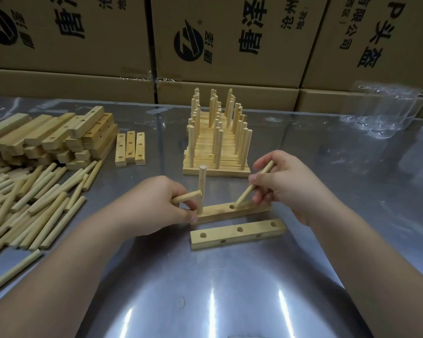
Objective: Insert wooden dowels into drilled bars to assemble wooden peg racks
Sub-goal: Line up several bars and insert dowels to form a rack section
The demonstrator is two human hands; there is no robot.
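Observation:
A drilled wooden bar (220, 212) lies on the metal table in front of me, with one dowel (201, 189) standing upright in its left hole. My left hand (156, 206) holds a spare dowel (187, 196) and touches the bar's left end. My right hand (286, 184) pinches another dowel (253, 185), tilted, its lower tip at the bar's middle hole. A second bar (237, 234) with three open holes lies just nearer to me.
Finished peg racks (216, 142) are stacked behind the bars. Loose dowels (34, 198) and a pile of drilled bars (51, 137) lie at the left, three bars (130, 148) beside them. Cardboard boxes (230, 45) wall off the back; clear plastic containers (381, 111) sit at the right.

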